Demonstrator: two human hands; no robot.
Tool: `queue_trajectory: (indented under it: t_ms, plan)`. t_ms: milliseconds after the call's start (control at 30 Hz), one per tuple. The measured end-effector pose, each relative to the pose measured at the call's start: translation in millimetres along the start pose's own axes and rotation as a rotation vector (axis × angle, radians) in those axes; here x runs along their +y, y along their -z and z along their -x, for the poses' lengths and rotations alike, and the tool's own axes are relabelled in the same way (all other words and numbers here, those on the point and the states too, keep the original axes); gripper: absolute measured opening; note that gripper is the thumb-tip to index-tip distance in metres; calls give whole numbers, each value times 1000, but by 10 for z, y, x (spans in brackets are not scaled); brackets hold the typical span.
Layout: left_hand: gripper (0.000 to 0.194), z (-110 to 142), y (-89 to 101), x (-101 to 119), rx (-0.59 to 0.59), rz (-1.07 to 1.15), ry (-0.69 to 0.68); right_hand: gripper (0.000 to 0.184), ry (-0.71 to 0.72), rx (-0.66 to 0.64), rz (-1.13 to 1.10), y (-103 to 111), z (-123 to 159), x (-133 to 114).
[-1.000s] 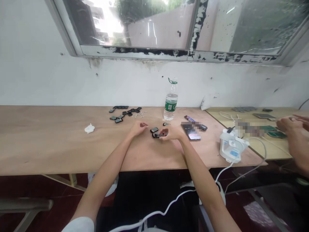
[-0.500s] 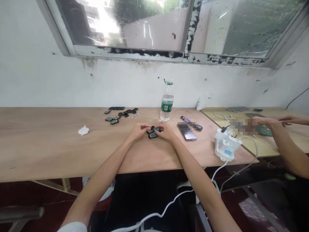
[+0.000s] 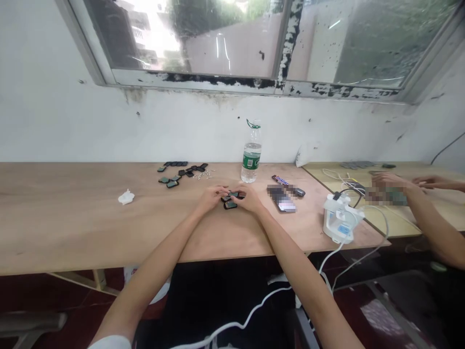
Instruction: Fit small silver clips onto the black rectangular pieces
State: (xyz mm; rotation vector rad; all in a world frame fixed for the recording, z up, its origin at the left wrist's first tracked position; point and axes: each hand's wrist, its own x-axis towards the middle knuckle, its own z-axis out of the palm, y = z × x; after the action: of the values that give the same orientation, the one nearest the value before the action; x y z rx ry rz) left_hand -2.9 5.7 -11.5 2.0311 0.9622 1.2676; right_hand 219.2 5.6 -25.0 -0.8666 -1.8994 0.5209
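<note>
Between my hands lie a few small black cases with green circuit boards in them, and the nearest circuit board case (image 3: 230,205) rests on the table. My left hand (image 3: 213,196) has its fingers curled at the left side of these pieces, closed on a black piece. From the right, my right hand (image 3: 247,198) pinches another circuit board case (image 3: 233,194) with thumb and fingers. The fingers partly hide both held pieces. Farther left on the table are several similar cases with boards (image 3: 172,183) and a row of black case parts (image 3: 192,169).
Small white pieces (image 3: 203,174) lie beside the black parts. A water bottle (image 3: 251,157) stands behind my hands. To the right are a phone (image 3: 281,199), a snack bar (image 3: 279,180) and a white power strip box (image 3: 339,220) with cables. A co-worker's hands (image 3: 390,182) are farther right.
My hands stay at nearly the same spot, the fingers shifting slightly and lower over the boards. The co-worker's hand at the right has moved a little.
</note>
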Motion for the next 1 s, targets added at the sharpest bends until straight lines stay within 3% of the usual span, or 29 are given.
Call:
queue_trajectory:
  t_ms: [267,533,800,933,1000]
  plan:
    - [39,-2,-17,-100,-25,230,169,26,-5,20,-152,-34,9,22]
    - [52,0,45,-68,-47,294,275,34,-57,-42,-316,-56,14,68]
    - [59,72,27,-32,-63,418,423,33,-18,-108,-379,-117,62,32]
    - [58,59,47,41,-50,424,460,34,-45,-83,-245,122,-50,124]
    - [58,47,73,76,-23,385,472,27,-126,79,-90,413,-125,243]
